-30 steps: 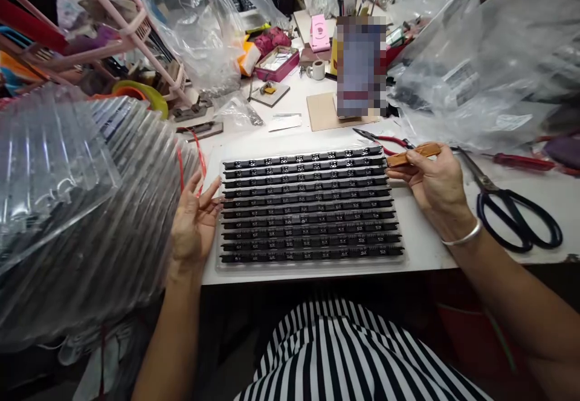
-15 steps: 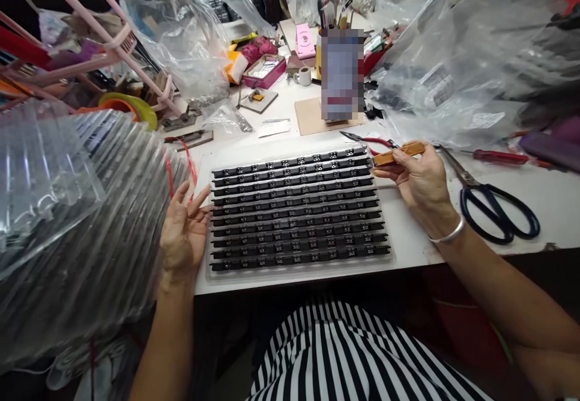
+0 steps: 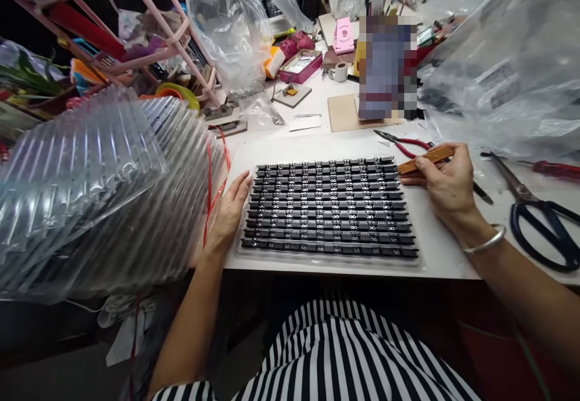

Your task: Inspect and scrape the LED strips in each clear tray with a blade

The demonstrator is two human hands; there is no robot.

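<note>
The shallow clear rectangular plastic tray [image 3: 326, 260] looks glossy under long black strips [image 3: 326, 248] flecked with metallic shine. At nine o'clock, stacked ribbed transparent plastic sheets [image 3: 81, 177] gleam.

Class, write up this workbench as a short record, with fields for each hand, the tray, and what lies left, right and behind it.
Left hand: fingers extended at the tray's left edge
Right hand: grips an orange-brown object near the far right corner
Tray: clear plastic, holding rows of black parts
Left: ridged clear plastic stack; red string
Right: dark-handled scissors
Behind: red-handled pliers; beige board
</note>
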